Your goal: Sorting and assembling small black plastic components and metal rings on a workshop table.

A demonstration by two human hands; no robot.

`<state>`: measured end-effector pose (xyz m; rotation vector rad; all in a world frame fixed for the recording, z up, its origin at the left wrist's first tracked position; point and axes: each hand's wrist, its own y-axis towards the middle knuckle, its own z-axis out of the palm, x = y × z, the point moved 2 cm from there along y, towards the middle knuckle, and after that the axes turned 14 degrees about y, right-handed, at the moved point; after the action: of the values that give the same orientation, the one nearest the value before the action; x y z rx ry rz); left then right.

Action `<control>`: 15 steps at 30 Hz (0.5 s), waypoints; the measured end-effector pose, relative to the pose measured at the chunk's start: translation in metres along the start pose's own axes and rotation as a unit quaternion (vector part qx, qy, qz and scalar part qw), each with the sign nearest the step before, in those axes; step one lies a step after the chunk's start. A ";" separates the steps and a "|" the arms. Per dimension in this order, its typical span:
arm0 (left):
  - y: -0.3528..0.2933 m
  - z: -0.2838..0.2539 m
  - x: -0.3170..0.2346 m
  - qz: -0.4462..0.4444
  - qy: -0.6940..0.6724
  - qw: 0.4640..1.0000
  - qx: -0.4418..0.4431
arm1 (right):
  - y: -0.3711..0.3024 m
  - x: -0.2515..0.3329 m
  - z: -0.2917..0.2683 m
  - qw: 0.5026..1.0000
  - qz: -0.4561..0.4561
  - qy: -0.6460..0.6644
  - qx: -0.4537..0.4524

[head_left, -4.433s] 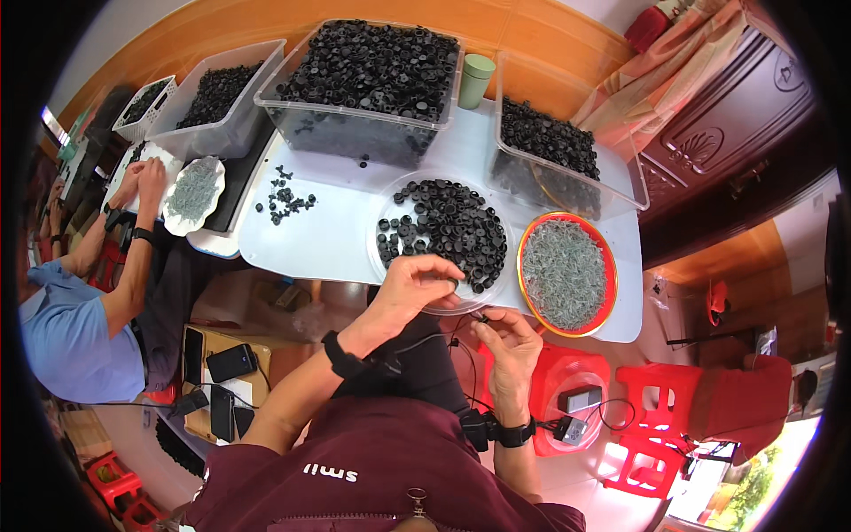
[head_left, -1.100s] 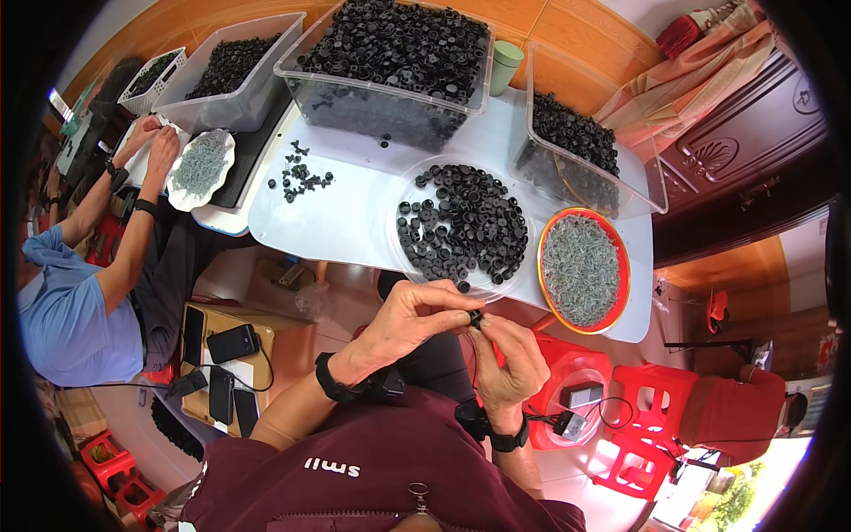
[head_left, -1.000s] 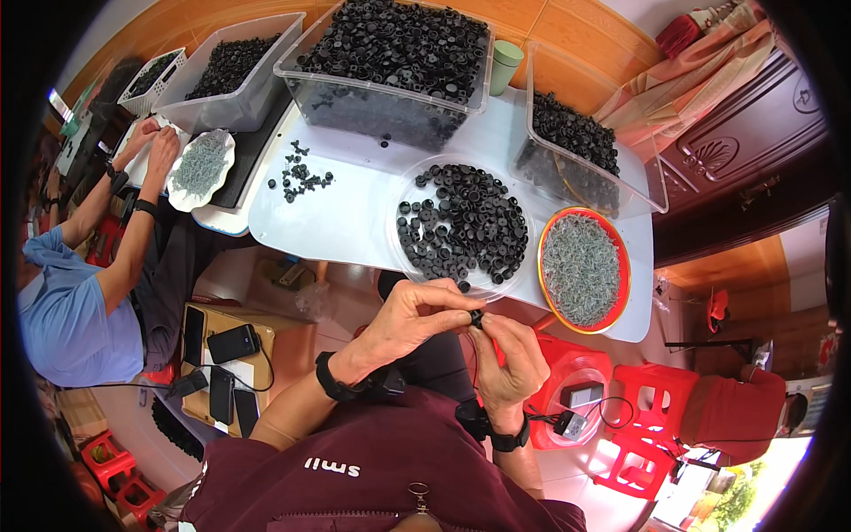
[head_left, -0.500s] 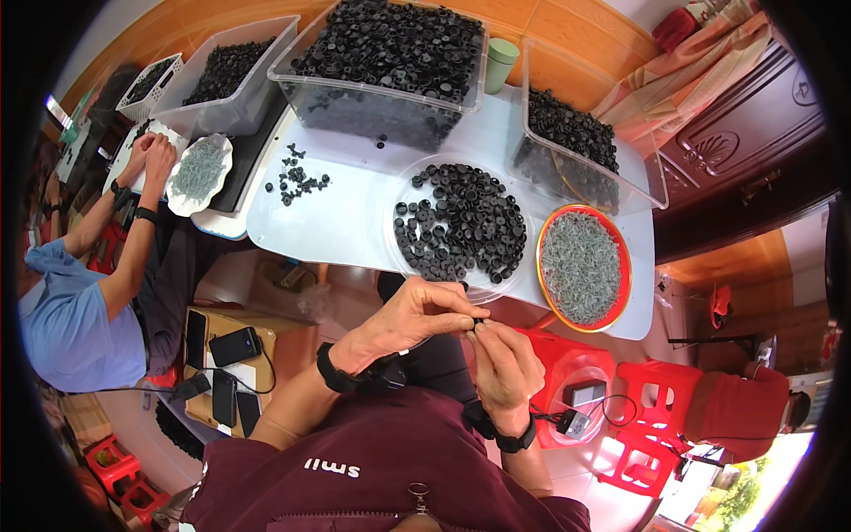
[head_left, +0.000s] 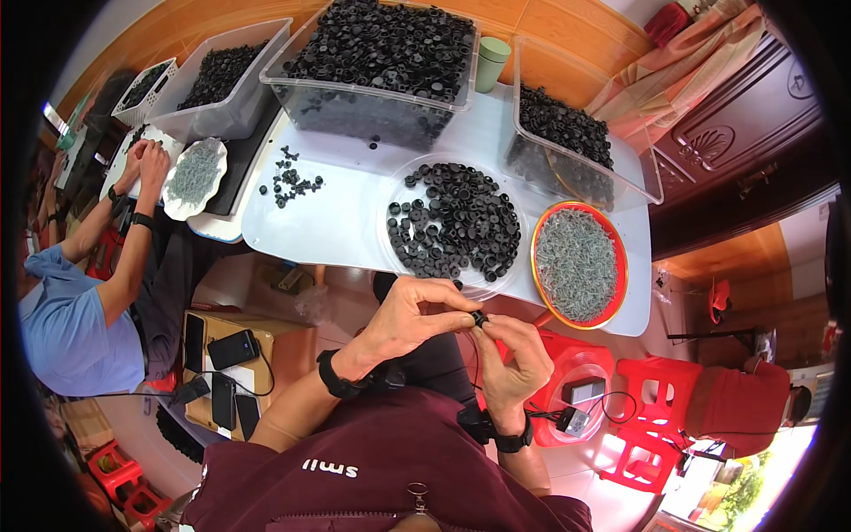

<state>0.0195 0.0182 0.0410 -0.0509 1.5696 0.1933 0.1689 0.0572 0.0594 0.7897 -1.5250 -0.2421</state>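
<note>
A small round black plastic part [head_left: 480, 317] is pinched between my two hands, just off the near edge of the table. My left hand [head_left: 410, 317] is closed, its thumb and forefinger on the part's left side. From the right, the thumb and fingertips of my right hand [head_left: 519, 356] press on the same part. The fingertips cover most of it, so its finer shape is hidden. Right beyond my hands, a clear round tray [head_left: 386, 232] holds many loose black caps. A red-rimmed bowl [head_left: 622, 282] full of thin grey screws or pins is to its right.
Clear bins [head_left: 372, 105] [head_left: 532, 160] heaped with black parts line the table's back, with a green cup [head_left: 492, 64] between them. A few black pieces [head_left: 292, 183] lie loose at left. A co-worker in a blue shirt [head_left: 84, 328] works at far left. Red stools [head_left: 651, 390] stand at right.
The fingers of my right hand have shifted slightly outward to the right, and more of the black part shows between my fingertips. My left hand keeps its pinch. The whole view has shifted slightly.
</note>
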 end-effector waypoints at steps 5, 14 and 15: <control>-0.001 0.002 0.000 -0.008 -0.022 0.999 -0.023 | -0.001 0.001 0.001 1.000 -0.008 -0.010 0.001; -0.002 -0.001 0.001 0.011 0.016 1.000 -0.005 | 0.003 0.001 -0.002 0.998 -0.021 -0.034 0.043; -0.002 0.000 0.001 0.009 0.010 1.000 -0.003 | 0.003 0.000 -0.002 0.998 -0.020 -0.034 0.043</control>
<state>0.0197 0.0164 0.0401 -0.0445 1.5901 0.2124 0.1695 0.0597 0.0617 0.8883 -1.5926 -0.2376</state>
